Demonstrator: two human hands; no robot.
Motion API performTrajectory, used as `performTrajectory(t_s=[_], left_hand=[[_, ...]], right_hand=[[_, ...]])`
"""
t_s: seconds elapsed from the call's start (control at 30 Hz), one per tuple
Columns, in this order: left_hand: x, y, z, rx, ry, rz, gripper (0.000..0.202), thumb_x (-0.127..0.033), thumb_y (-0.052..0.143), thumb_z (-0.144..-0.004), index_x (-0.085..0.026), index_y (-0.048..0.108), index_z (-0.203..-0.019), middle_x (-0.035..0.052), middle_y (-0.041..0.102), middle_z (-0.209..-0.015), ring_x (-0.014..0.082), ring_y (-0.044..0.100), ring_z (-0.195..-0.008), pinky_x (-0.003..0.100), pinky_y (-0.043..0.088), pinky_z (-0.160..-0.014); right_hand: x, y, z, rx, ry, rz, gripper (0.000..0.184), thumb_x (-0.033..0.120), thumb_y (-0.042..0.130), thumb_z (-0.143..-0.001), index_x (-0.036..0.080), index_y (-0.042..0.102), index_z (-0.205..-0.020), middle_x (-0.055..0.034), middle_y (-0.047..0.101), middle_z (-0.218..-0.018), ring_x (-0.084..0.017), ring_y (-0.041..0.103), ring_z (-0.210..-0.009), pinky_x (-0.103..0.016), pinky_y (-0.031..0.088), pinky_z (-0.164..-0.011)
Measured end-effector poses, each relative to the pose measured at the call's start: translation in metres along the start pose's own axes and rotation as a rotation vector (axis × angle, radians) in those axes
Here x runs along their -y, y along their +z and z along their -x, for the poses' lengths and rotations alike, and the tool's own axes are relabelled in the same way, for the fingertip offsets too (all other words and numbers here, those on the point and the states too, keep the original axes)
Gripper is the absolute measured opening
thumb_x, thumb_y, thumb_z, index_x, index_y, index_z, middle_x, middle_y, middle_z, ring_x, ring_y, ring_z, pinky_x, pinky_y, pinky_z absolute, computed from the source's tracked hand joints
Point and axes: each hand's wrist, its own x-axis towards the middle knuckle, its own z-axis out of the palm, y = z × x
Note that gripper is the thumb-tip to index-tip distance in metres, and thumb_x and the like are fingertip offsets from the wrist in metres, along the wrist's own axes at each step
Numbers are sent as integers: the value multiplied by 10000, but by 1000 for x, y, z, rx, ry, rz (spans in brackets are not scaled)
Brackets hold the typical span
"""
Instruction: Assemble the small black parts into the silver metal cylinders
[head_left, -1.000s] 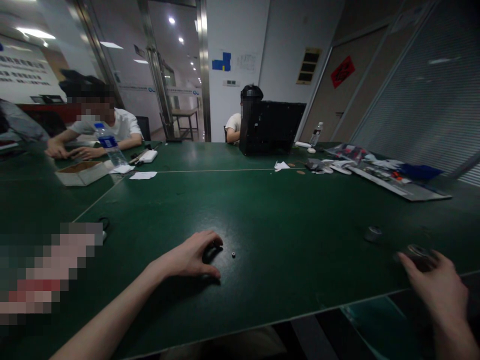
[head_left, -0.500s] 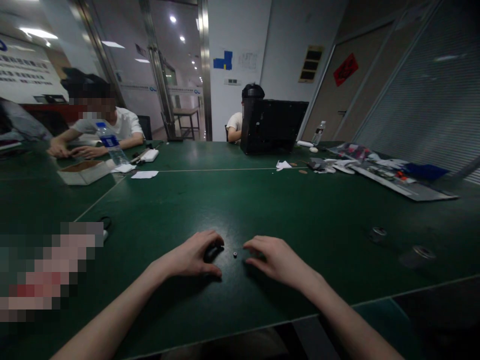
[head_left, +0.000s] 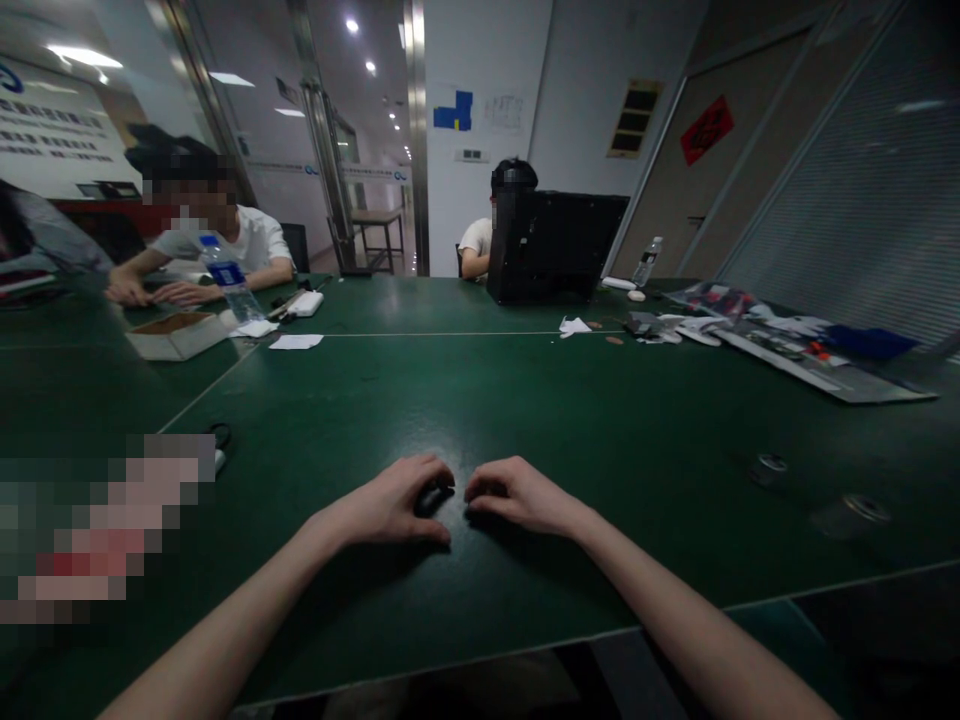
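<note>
Grey cylinder (head_left: 851, 517) in head view: pale ringed top, on green table (head_left: 525, 400), smaller cylinder (head_left: 769, 471) nearby. Right hand (head_left: 529, 495) well apart, fingers bunched; cannot tell if pinching. Left hand (head_left: 390, 503): thumb, fingers spread.

Your left hand (head_left: 394, 500) and right hand (head_left: 529, 495): both bare, fingers slim, gently rounded at the tips. Your left forearm (head_left: 255, 600) and right forearm (head_left: 675, 600): also bare, smooth, narrowing toward the wrists. Below the near edge of the desk (head_left: 420, 400), your clothing is too dim to identify.
</note>
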Motion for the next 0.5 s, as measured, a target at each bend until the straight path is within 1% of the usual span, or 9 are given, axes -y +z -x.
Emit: performTrajectory(t_s=[0.07, 0.17, 0.27, 0.33, 0.4, 0.5], left_hand=[[0, 0, 0, 0, -3, -9, 494, -516, 673, -712, -233, 536, -1093, 37, 531, -1083, 239, 506, -983, 333, 390, -838], [0, 0, 1, -7, 4, -22, 472, -511, 669, -717, -230, 538, -1073, 34, 531, -1057, 236, 505, -964, 329, 394, -817], [2, 1, 1, -6, 11, -18, 466, -514, 664, -722, -234, 532, -1069, 29, 532, -1040, 230, 503, -951, 319, 398, -796], [3, 1, 0, -5, 10, -15, 474, -521, 669, -714, -233, 532, -1065, 30, 533, -1033, 230, 502, -943, 315, 399, -782], [5, 2, 0, -14, 17, -16, 488, -527, 678, -704, -229, 532, -1062, 30, 534, -1023, 230, 502, -934, 313, 399, -774], [7, 4, -1, -28, 32, -18, 491, -531, 677, -705, -225, 532, -1061, 31, 534, -1010, 227, 504, -924, 315, 399, -776]], right_hand=[[3, 6, -1, -10, 21, -169, 154, 270, 610, -801, 161, 668, -892, -16, 649, -814, -116, 574, -720, -240, 428, -691], [6, 15, -4, -19, 107, -493, 190, 299, 650, -770, 151, 659, -889, -2, 634, -745, -82, 539, -599, -219, 416, -602], [7, 18, -6, -29, 171, -765, 243, 317, 686, -742, 144, 654, -910, -17, 647, -783, -52, 505, -546, -189, 387, -532], [6, 17, -5, -29, 211, -879, 261, 317, 706, -727, 142, 659, -915, -32, 654, -818, -44, 506, -553, -173, 377, -515], [5, 15, -5, -25, 247, -958, 274, 317, 720, -719, 136, 665, -917, -38, 654, -812, -36, 502, -548, -162, 369, -504], [5, 13, -4, -14, 239, -1026, 282, 313, 721, -727, 126, 673, -933, -54, 658, -829, -27, 501, -543, -155, 369, -502]])
